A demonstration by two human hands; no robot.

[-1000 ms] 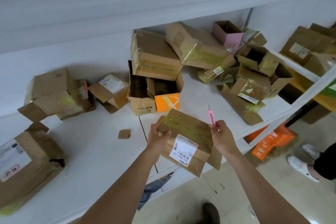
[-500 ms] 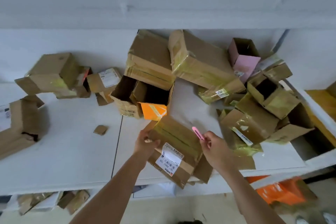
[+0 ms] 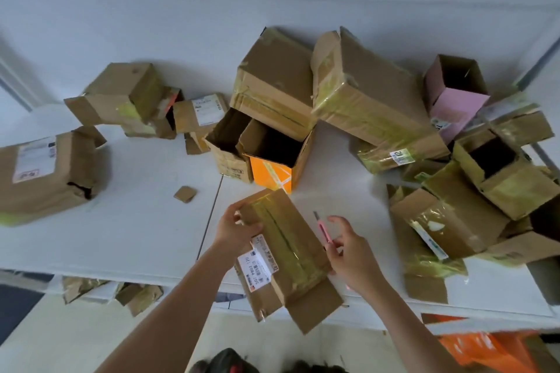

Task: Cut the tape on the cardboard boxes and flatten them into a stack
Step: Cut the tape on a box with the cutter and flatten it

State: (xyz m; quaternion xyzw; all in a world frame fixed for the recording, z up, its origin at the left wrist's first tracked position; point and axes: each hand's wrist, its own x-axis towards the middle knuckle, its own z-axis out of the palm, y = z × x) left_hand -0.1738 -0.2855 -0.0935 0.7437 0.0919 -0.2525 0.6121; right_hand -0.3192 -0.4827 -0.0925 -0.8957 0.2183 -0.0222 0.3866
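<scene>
1. We see the left hand [image 3: 235, 228] gripping the far left corner of a taped cardboard box [image 3: 285, 239], thumb on top and fingers curled round the edge
2. The box lies tilted at the near edge of the white table [image 3: 136, 221], its near end and a loose flap hanging out past the edge; a white shipping label [image 3: 257, 263] sits on its left side and a strip of shiny tape [image 3: 283, 235] runs along the top seam
3. The right hand [image 3: 353, 254] pinches a pink utility knife [image 3: 324, 232] between thumb and fingers just beside the right side of the box – the blade points away from us, and the index finger is lifted and half extended
4. Behind the box stand an open box with an orange side [image 3: 272, 174] and a larger taped box [image 3: 272, 85] leaning over it
5. To the right we find a heap of taped boxes, among them a pink open box [image 3: 454, 106]; to the left a few more boxes and a small cardboard scrap [image 3: 185, 194] – all well apart from the hands
</scene>
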